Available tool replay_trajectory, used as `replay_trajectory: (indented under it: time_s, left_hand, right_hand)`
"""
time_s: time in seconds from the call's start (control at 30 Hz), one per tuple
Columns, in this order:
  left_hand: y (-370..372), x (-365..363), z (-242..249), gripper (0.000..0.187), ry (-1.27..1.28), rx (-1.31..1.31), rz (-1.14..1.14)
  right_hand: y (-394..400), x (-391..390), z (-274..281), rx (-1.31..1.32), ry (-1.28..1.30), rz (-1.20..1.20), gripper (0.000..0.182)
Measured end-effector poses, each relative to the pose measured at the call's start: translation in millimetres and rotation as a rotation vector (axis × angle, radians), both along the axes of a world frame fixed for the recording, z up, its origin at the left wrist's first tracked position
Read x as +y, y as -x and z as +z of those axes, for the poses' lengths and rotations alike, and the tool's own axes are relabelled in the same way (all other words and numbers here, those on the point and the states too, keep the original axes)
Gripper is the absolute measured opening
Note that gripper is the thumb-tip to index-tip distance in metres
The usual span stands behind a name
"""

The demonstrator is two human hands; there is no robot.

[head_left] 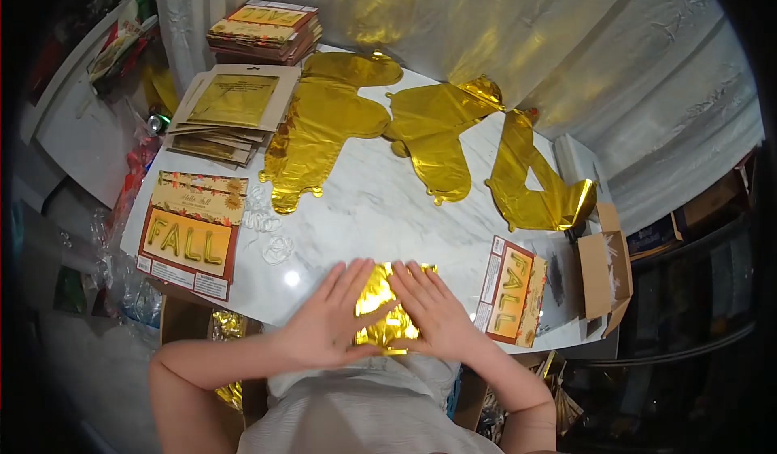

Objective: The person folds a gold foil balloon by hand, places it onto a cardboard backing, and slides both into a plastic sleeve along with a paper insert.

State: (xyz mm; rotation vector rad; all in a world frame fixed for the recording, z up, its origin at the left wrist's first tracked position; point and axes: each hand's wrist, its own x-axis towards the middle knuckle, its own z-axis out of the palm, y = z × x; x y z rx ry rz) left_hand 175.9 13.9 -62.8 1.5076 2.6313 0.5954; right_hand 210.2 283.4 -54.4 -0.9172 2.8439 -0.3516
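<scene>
A folded gold foil piece (377, 292) lies at the front edge of the marble-patterned table (356, 219). Both palms face down on it. My left hand (336, 316) covers its left side with fingers stretched out, and my right hand (433, 312) rests flat on its right side, fingers also extended. Beyond them three flat gold foil balloons are spread out: a large one (324, 122) at the left, one (433, 130) in the middle and one with a triangular hole (518, 187) at the right. White ribbon coils (278, 249) lie left of my hands.
FALL cards lie at the left (190, 235) and right (510, 292). Card packages are stacked at the back left (263, 33), with backing cards (231, 106) in front. An open cardboard box (599, 276) stands at the right edge. A pale curtain (583, 41) hangs behind.
</scene>
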Motion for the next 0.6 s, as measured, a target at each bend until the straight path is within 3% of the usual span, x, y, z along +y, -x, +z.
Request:
replay_trajectory:
  time_s: [0.07, 0.2, 0.3, 0.37, 0.47, 0.6]
  left_hand:
    - [-24.5, -2.6, -2.4, 0.086, 0.065, 0.014, 0.010]
    - [-36.7, -11.4, -10.2, 0.089, -0.144, -0.037, -0.070]
    - [-33.7, -10.7, -19.8, 0.079, -0.023, 0.085, -0.218]
    - [-34.9, -6.5, -28.2, 0.059, 0.071, 0.408, -0.193]
    - [-37.8, -1.6, -28.0, 0.051, -0.033, 0.345, -0.169]
    - [-39.2, 1.1, -12.7, 0.048, -0.187, 0.200, -0.118]
  right_hand:
    - [-20.5, -4.4, 6.5, -0.085, 0.043, -0.024, 0.115]
    - [-31.0, -2.3, 12.3, -0.108, 0.046, -0.007, 0.123]
    - [-31.4, 0.7, 8.3, -0.102, 0.070, 0.003, 0.127]
    - [-32.0, 2.8, 8.7, -0.123, 0.066, -0.016, 0.130]
    - [-36.8, 14.4, 6.7, -0.142, 0.210, 0.010, 0.140]
    - [-54.4, 34.5, 26.1, -0.291, 0.426, 0.056, 0.138]
